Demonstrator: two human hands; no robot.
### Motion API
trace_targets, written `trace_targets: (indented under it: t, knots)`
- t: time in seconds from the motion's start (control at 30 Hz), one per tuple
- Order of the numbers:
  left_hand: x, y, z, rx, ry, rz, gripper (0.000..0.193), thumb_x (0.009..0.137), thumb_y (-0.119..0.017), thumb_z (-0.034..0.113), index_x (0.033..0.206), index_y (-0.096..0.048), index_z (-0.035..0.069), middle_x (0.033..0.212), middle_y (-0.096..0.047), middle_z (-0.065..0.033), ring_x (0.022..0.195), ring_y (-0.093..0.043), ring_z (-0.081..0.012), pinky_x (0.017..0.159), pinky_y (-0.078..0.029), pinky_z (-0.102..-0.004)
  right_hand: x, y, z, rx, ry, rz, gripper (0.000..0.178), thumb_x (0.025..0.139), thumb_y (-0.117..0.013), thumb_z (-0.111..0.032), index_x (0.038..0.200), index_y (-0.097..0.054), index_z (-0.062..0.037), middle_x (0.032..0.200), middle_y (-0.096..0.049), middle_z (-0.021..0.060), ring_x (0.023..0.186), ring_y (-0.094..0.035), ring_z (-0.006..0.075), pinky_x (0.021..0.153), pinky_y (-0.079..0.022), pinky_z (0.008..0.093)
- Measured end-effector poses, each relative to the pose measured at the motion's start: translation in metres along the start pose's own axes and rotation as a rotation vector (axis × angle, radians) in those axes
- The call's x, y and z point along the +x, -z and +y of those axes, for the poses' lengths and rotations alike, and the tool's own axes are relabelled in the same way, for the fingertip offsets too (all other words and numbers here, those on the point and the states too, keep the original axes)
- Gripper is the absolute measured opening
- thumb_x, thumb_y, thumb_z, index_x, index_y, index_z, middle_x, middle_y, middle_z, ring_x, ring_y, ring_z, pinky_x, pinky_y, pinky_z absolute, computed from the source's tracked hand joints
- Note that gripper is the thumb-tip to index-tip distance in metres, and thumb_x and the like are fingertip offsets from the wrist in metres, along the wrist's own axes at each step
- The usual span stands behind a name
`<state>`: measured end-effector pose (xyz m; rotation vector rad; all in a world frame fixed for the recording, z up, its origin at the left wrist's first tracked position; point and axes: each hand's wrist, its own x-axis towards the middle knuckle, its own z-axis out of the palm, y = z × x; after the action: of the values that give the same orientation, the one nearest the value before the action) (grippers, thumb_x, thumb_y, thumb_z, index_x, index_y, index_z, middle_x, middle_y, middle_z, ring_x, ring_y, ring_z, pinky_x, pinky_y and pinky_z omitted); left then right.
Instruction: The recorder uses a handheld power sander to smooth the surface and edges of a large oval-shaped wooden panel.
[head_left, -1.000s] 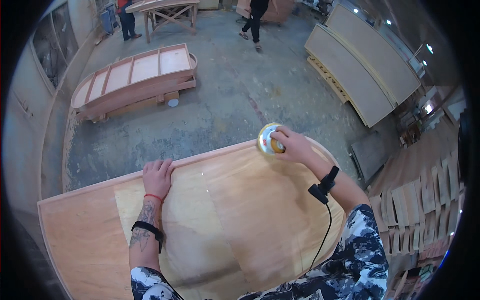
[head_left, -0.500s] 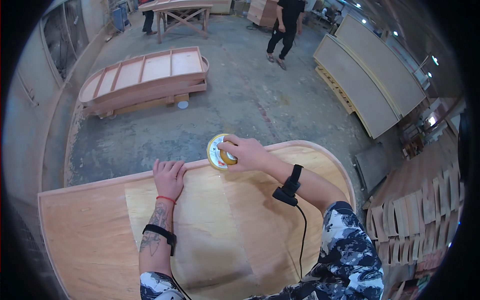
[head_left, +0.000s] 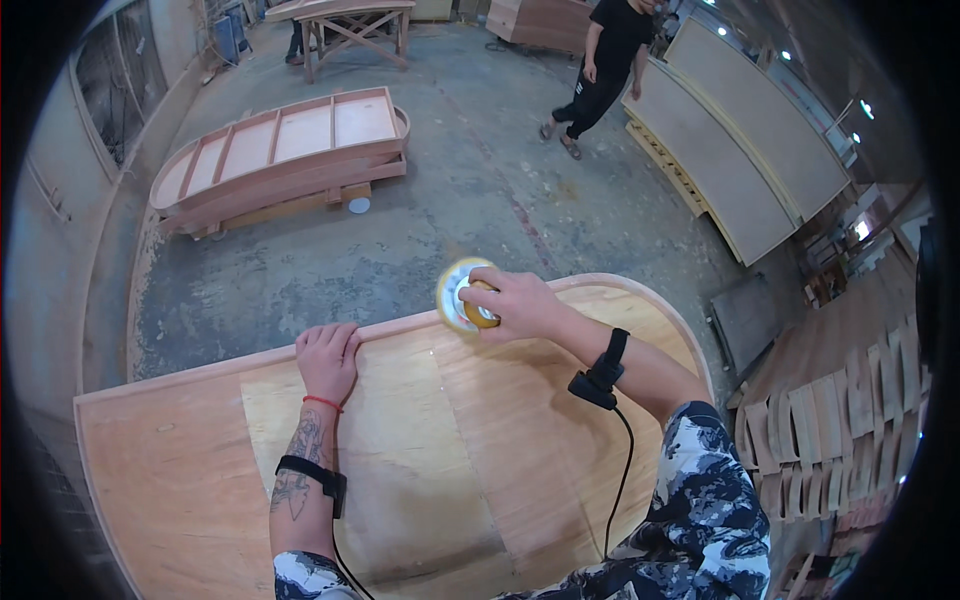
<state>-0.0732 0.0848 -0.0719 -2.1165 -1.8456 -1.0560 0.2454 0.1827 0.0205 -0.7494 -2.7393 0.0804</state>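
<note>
Across the lower view lies a large wooden panel (head_left: 400, 480) with a raised wooden rim (head_left: 400, 324) and a rounded right end. My right hand (head_left: 522, 304) is closed around the gold knob of a round white-and-yellow disc tool (head_left: 458, 290), whose face looks slightly blurred. The disc sits at the far rim and partly overhangs it. To its left, my left hand (head_left: 326, 362) grips that same rim, fingers bent over the outer side, tips hidden. Black straps circle both forearms.
A stacked, divided wooden frame (head_left: 280, 150) rests on blocks at far left. One person (head_left: 600, 75) walks at the far right, near leaning curved panels (head_left: 720, 150). Piled wood strips (head_left: 840, 430) stand to the right. A trestle table (head_left: 350, 30) is at the back.
My right hand has carried the disc tool a little to the right along the rim. My left hand stays on the rim, its fingers more bent. The other person has stepped on, and the view has shifted slightly.
</note>
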Motion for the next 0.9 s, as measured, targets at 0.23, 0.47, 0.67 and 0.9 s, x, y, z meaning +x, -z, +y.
trace_targets:
  t: [0.23,0.47,0.67,0.9]
  knots:
    - [-0.023,0.007,-0.029,0.147,-0.009,-0.051,0.023,0.092,-0.061,0.026,0.11,-0.068,0.014,0.106,-0.066,-0.0075,0.105,-0.059,-0.0266,0.107,-0.033,-0.0491,0.013,-0.028,-0.015,-0.069,0.124,0.133,0.05,0.071,-0.077,-0.027,0.118,-0.06,-0.0202,0.122,-0.058,0.0108,0.095,-0.066,0.0299,0.073,-0.057,0.0392]
    - [-0.049,0.058,-0.08,0.395,0.21,-0.029,0.031,0.096,-0.055,0.035,0.121,-0.066,0.021,0.129,-0.056,-0.0098,0.126,-0.047,-0.0276,0.114,-0.025,-0.0506,0.012,-0.016,-0.023,-0.237,0.28,0.156,0.054,0.057,-0.08,-0.023,0.108,-0.063,-0.0225,0.116,-0.059,0.0033,0.082,-0.065,0.0196,0.064,-0.055,0.0336]
    - [-0.059,0.04,-0.053,0.359,0.243,0.086,0.03,0.096,-0.054,0.035,0.118,-0.066,0.02,0.127,-0.057,-0.0103,0.126,-0.046,-0.0285,0.113,-0.028,-0.0494,0.017,-0.021,-0.045,-0.283,0.44,0.178,0.059,0.055,-0.08,-0.02,0.112,-0.063,-0.0212,0.116,-0.06,0.0021,0.078,-0.063,0.0192,0.065,-0.053,0.0322]
    - [-0.042,0.0,-0.005,0.302,0.234,0.144,0.025,0.095,-0.055,0.029,0.115,-0.067,0.018,0.124,-0.058,-0.0091,0.123,-0.049,-0.027,0.112,-0.03,-0.049,0.032,-0.023,-0.06,-0.354,0.581,0.274,0.052,0.064,-0.075,-0.022,0.113,-0.06,-0.0274,0.112,-0.058,-0.0013,0.075,-0.059,0.0177,0.063,-0.052,0.0303]
